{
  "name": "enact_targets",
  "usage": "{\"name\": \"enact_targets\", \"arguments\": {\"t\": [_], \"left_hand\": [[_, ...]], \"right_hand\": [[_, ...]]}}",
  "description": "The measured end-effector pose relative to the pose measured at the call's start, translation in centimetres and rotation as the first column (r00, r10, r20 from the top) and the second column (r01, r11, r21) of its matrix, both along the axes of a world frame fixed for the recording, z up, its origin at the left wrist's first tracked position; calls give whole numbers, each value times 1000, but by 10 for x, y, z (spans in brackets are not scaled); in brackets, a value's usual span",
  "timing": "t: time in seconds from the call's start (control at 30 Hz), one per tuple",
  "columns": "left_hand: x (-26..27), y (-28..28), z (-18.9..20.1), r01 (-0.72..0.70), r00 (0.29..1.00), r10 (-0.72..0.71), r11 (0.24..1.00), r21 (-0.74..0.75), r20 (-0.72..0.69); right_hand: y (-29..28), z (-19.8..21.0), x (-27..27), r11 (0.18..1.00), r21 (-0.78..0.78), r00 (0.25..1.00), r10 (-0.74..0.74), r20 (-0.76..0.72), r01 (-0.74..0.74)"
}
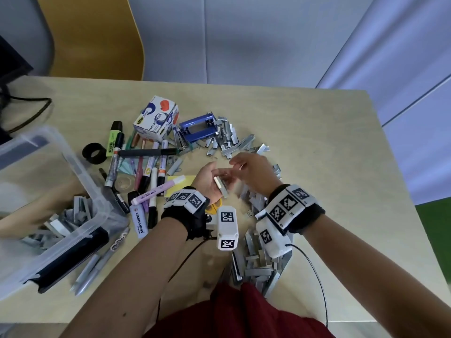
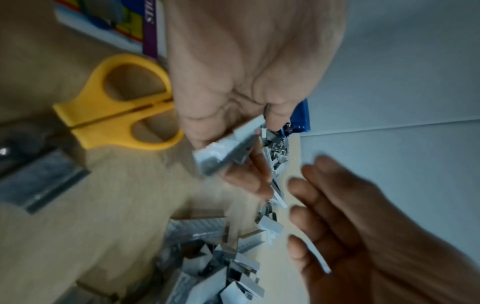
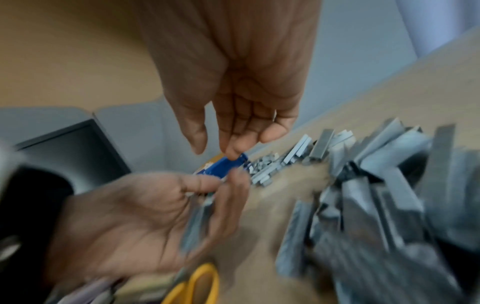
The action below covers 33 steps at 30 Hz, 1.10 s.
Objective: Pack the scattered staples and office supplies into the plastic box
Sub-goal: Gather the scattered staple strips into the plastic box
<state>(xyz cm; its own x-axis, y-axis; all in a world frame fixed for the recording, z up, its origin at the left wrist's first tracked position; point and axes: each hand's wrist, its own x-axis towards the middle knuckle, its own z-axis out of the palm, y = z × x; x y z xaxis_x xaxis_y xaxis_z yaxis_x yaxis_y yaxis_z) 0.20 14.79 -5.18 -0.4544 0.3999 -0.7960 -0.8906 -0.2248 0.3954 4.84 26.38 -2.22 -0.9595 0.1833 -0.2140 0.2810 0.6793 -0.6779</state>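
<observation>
The head view looks steeply down from above the desk, both forearms entering from 6 o'clock and a wall at 12 o'clock. The left wrist view sits close behind the left hand, facing along its fingers toward the desk. The right wrist view sits equally near behind the right hand. All three share the yellow scissors, the staple strips and both hands

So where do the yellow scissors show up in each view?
Head: yellow scissors at centre, mostly hidden under the left wrist.
Left wrist: handles at left-centre, on the table.
Right wrist: one handle loop at the bottom edge.
Shared landmark: the staple strip held in the left hand.
</observation>
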Motion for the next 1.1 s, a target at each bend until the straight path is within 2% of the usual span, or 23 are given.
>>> {"name": "enact_targets", "arguments": {"t": [0.1,0.17,0.23,0.3,0.4,0.63,0.77,0.93,1.1], "left_hand": [[-6,-2,-5,62,998,-64,993,-98,-17],[-8,-4,-6,91,996,-93,988,-126,-10],[-8,-5,-7,119,993,-122,983,-139,-6],[-7,-6,-8,143,989,-147,976,-162,-13],[-5,-6,-11,137,989,-143,977,-162,-30],[1,-4,-4,51,997,-58,988,-146,-48],[4,1,-3,60,997,-65,993,-106,-46],[5,5,-1,25,999,-26,999,-38,-23],[10,8,7,-2,1000,2,999,43,1]], "right_hand": [[23,3,-4,996,7,994,-92,-50,92],[38,-1,-3,992,126,998,12,68,-21],[43,-8,4,941,280,960,117,253,-188],[42,-14,10,913,334,939,120,323,-232],[36,-21,14,917,357,956,77,284,-180],[29,-27,15,878,441,969,86,229,-183],[25,-19,13,915,378,983,86,164,-143],[9,7,8,976,199,996,89,15,-90],[-13,18,8,991,88,995,101,22,-103]]}}
